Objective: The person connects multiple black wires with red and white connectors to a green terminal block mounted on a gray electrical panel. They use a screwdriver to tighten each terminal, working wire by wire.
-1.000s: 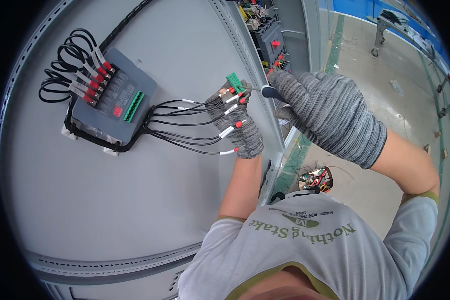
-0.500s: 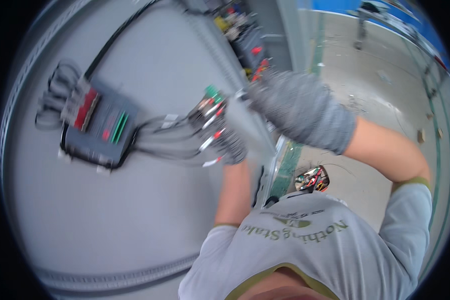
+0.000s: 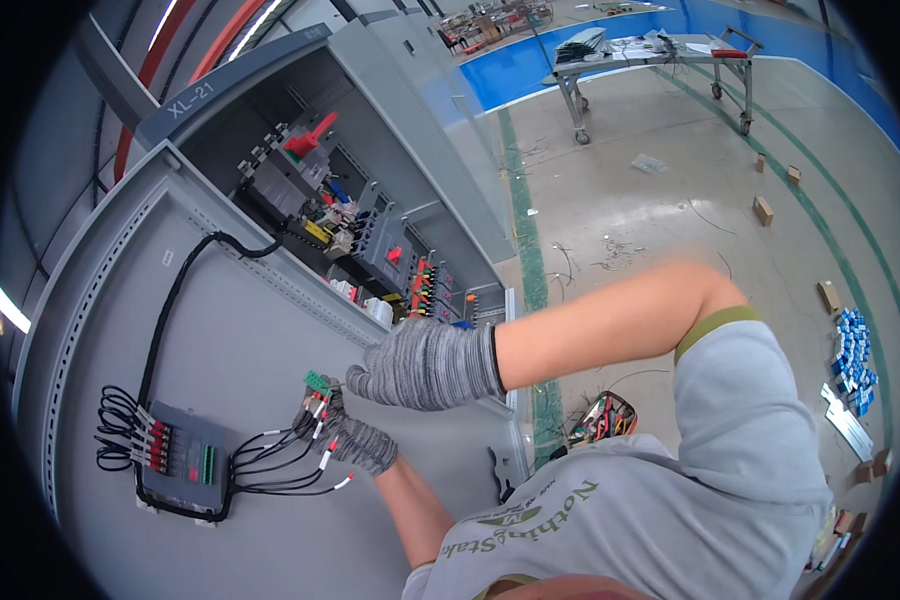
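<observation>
View tilted up: cabinet interior (image 3: 370,240) & shop floor (image 3: 670,220) now visible.

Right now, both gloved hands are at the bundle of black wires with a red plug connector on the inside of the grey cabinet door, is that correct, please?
Not quite: the plug connector is green, not red, as the head view shows. The rest stands: the left hand and the right hand, both in grey knit gloves, are at the black wires on the inside of the grey cabinet door.
</observation>
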`<state>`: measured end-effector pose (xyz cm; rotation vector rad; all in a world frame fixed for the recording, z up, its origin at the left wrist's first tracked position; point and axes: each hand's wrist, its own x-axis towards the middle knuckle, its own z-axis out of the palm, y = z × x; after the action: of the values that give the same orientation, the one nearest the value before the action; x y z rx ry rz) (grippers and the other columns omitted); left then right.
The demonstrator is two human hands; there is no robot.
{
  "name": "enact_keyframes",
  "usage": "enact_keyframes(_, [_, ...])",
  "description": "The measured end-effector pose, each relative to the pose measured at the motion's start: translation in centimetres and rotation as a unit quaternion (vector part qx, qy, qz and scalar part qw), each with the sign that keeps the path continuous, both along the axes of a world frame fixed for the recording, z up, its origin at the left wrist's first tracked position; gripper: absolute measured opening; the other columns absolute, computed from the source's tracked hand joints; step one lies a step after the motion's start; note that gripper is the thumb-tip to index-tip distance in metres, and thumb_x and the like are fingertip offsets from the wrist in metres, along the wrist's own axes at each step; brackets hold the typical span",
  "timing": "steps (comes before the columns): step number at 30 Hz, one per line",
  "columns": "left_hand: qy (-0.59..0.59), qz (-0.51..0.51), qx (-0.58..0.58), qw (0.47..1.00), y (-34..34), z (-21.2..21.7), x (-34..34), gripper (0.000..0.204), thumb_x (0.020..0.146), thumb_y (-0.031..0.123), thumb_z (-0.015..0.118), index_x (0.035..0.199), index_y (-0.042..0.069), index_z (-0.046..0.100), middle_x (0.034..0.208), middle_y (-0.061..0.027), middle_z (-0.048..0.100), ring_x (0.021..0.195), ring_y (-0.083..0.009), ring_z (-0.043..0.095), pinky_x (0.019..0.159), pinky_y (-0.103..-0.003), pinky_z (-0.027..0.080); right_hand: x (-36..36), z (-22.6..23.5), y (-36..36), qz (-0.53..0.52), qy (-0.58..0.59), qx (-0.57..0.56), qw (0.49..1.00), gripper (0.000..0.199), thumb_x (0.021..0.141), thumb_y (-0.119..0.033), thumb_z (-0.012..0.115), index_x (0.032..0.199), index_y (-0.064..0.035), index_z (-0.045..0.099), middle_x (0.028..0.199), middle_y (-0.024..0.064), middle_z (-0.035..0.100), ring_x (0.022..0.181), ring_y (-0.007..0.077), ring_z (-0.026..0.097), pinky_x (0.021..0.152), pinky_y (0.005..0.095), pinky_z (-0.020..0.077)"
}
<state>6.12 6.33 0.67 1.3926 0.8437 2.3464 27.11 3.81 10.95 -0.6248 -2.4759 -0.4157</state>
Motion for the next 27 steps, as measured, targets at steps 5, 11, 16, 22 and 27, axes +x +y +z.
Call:
enact_keyframes(5, [0.068,0.075,0.021,0.995,0.9,-0.4,-0.5,0.02,0.09,0.013,0.062,0.103,0.001,0.053,0.096,-0.0112,0.061,0.084,-0.0182,0.059,0.075,-0.029,0.052,-0.3,-2.7,1.2,0.048,0.229,-0.382,0.894,0.033,0.091,-0.029,0.054,0.111,-0.0024,0.054,0.082,0.0171,0.063,0.077,0.0339,0.064,0.069,0.0391,0.0514])
enact_keyframes(11, [-0.113,0.034,-0.039,0.992,-1.8,2.2,3.8,0.019,0.092,0.012,0.06,0.105,0.0,0.056,0.093,-0.0079,0.061,0.079,-0.0153,0.058,0.073,-0.027,0.051,0.6,-0.7,1.3,-0.034,-0.056,-0.036,0.997,0.046,0.09,-0.02,0.049,0.134,-0.0127,0.044,0.087,0.013,0.064,0.077,0.029,0.066,0.064,0.0417,0.0527])
enact_keyframes(16, [-0.004,0.189,-0.082,0.978,0.5,0.0,0.1,0.019,0.082,0.001,0.066,0.096,0.0,0.055,0.094,-0.0079,0.062,0.082,-0.0136,0.059,0.077,-0.027,0.05,-1.1,2.1,-0.2,-0.056,-0.208,-0.044,0.975,0.058,0.081,-0.016,0.06,0.136,-0.016,0.044,0.077,0.0118,0.061,0.068,0.0266,0.065,0.053,0.0403,0.0517])
enact_keyframes(22, [-0.057,0.131,-0.016,0.99,-0.4,1.8,1.5,0.018,0.081,0.001,0.068,0.094,0.0,0.056,0.09,-0.0096,0.064,0.081,-0.0146,0.06,0.077,-0.026,0.049,-1.3,-1.5,1.5,0.045,0.064,-0.239,0.968,0.041,0.089,-0.023,0.057,0.128,-0.0113,0.051,0.096,0.0186,0.065,0.077,0.0357,0.066,0.069,0.0407,0.0534])
enact_keyframes(27, [-0.021,0.17,-0.048,0.984,-0.4,1.7,0.7,0.014,0.088,0.012,0.063,0.091,0.0,0.058,0.088,-0.0072,0.063,0.08,-0.0138,0.058,0.074,-0.027,0.048,-2.1,-2.8,1.8,0.153,0.274,-0.422,0.851,0.028,0.093,-0.018,0.047,0.114,-0.0028,0.059,0.085,0.0176,0.063,0.077,0.0212,0.062,0.078,0.0316,0.0497])
